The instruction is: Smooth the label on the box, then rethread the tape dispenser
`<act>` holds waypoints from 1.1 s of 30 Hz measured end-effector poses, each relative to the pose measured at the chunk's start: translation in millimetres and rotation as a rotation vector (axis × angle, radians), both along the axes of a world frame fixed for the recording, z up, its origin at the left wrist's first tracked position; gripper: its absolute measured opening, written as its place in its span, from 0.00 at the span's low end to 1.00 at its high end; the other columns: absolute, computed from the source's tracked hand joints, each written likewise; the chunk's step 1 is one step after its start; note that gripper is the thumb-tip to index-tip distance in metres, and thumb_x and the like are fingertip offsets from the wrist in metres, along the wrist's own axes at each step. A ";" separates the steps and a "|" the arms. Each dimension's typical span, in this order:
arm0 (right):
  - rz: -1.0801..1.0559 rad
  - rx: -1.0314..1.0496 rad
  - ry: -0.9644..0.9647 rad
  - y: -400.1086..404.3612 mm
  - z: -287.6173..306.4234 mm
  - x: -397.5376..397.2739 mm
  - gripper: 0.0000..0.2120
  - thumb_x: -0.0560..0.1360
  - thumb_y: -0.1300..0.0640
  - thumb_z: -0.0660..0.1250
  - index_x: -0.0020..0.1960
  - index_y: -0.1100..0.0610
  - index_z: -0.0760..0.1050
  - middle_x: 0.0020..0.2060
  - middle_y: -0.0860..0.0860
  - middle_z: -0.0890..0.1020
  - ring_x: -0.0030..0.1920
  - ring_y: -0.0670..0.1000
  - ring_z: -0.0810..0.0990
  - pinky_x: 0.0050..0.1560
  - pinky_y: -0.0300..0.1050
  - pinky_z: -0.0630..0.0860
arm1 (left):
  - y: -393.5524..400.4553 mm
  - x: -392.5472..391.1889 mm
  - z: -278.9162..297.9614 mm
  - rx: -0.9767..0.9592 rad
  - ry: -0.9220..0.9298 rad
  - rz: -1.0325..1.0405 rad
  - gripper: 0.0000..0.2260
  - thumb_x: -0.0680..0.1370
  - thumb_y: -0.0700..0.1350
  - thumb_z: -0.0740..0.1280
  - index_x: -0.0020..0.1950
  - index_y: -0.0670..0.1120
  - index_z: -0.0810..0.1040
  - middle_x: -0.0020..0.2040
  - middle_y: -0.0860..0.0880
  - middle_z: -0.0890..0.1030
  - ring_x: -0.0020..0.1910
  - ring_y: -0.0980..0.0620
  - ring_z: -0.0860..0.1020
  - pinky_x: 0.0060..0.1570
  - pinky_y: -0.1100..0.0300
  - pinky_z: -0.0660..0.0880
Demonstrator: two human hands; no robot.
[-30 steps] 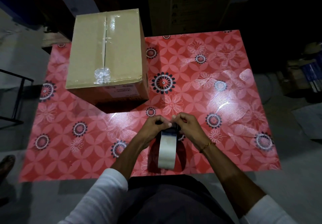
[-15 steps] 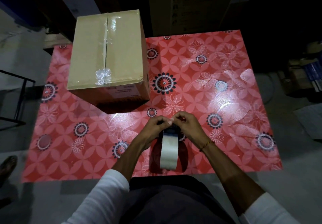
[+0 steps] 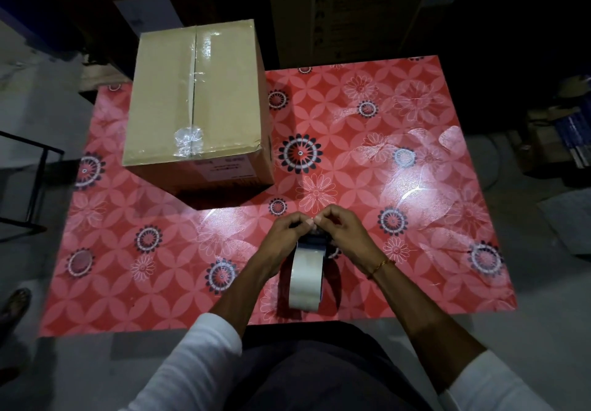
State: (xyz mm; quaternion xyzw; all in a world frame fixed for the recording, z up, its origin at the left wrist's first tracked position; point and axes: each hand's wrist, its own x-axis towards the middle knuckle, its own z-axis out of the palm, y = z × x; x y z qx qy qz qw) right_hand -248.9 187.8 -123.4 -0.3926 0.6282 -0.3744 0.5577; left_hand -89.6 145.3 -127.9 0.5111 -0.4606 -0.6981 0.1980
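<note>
A brown cardboard box (image 3: 192, 97) sits at the table's far left, its top seam taped, with a white label (image 3: 224, 169) on the side facing me. Near the front edge stands a tape dispenser (image 3: 305, 278) with a roll of clear tape upright in it. My left hand (image 3: 286, 234) and my right hand (image 3: 343, 231) meet over the dispenser's far end. Both pinch the free end of the tape (image 3: 311, 222) between fingertips. The dispenser's head is hidden under my fingers.
The table wears a red floral cloth (image 3: 399, 154) with glare at the right. A black metal frame (image 3: 28, 186) stands off the left edge, a foot in a sandal (image 3: 14, 305) on the floor lower left. Large dark cartons (image 3: 351, 10) stand behind the table.
Both hands stay at the dispenser's far end, their fingertips drawn slightly closer together on the tape end. The box and roll have not moved.
</note>
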 end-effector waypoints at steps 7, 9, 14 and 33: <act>-0.074 0.049 0.011 5.7 -10.2 1.0 0.09 0.82 0.53 0.67 0.47 0.58 0.77 0.41 0.53 0.80 0.41 0.47 0.79 0.42 0.47 0.78 | 3.0 6.0 0.9 -0.050 0.018 -0.007 0.08 0.80 0.40 0.67 0.51 0.49 0.85 0.49 0.52 0.86 0.51 0.56 0.83 0.49 0.67 0.77; -0.037 0.060 -0.013 7.2 -11.9 -3.7 0.10 0.81 0.52 0.68 0.48 0.59 0.76 0.42 0.55 0.80 0.42 0.49 0.80 0.43 0.47 0.79 | 2.3 5.4 0.8 -0.074 -0.002 0.002 0.07 0.79 0.37 0.68 0.52 0.46 0.84 0.47 0.52 0.85 0.49 0.56 0.82 0.47 0.68 0.77; 0.034 0.064 -0.099 10.5 -13.5 -10.7 0.06 0.78 0.58 0.73 0.49 0.54 0.76 0.41 0.48 0.82 0.34 0.40 0.80 0.32 0.36 0.76 | 5.7 0.0 3.4 -0.077 -0.015 0.052 0.15 0.79 0.35 0.66 0.43 0.53 0.85 0.42 0.57 0.85 0.45 0.60 0.82 0.47 0.67 0.76; -0.094 0.214 -0.254 18.7 -7.3 -13.0 0.07 0.82 0.56 0.66 0.60 0.55 0.76 0.57 0.57 0.82 0.52 0.53 0.84 0.52 0.48 0.82 | 6.9 -5.2 -1.3 0.154 0.080 0.206 0.16 0.76 0.32 0.69 0.60 0.46 0.77 0.45 0.45 0.81 0.46 0.47 0.81 0.45 0.53 0.80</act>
